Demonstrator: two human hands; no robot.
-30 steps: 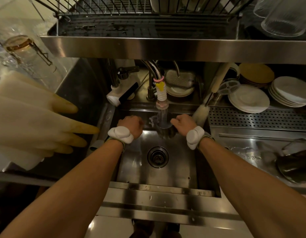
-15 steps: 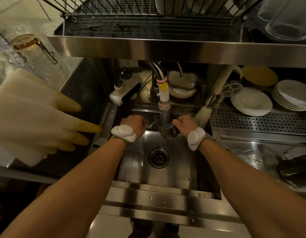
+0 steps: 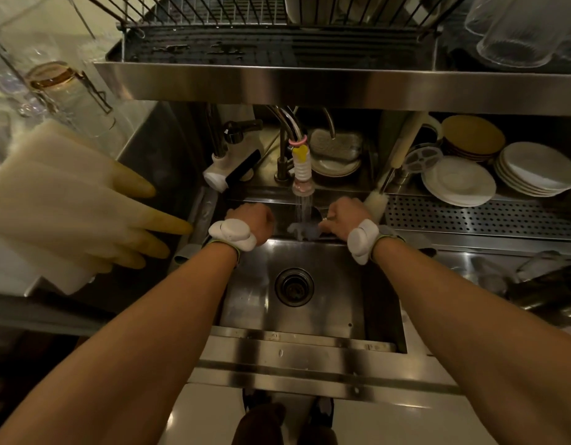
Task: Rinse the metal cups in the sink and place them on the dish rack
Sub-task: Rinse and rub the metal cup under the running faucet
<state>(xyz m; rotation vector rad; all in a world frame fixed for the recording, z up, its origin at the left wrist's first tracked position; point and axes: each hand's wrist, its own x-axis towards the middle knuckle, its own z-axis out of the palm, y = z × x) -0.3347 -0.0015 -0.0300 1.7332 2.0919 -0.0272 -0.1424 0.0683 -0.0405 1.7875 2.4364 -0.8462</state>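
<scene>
Steel sink point(image 3: 309, 319) in a dim kitchen: your right hand point(image 3: 343, 218) grips a metal cup point(image 3: 315, 215) at the running tap point(image 3: 302, 184), with water splashing just left of your fingers. The cup is dark and partly hidden by the hand. Your left hand point(image 3: 255, 223) is curled into a fist left of the grip, apart from the cup, and you cannot tell whether it holds anything. A drain point(image 3: 294, 286) lies nearer you than the grip. A dish rack point(image 3: 245, 43) spans above it. Stacked plates point(image 3: 459, 181) sit to its right, and a rubber glove point(image 3: 69, 213) hangs far to its left.
</scene>
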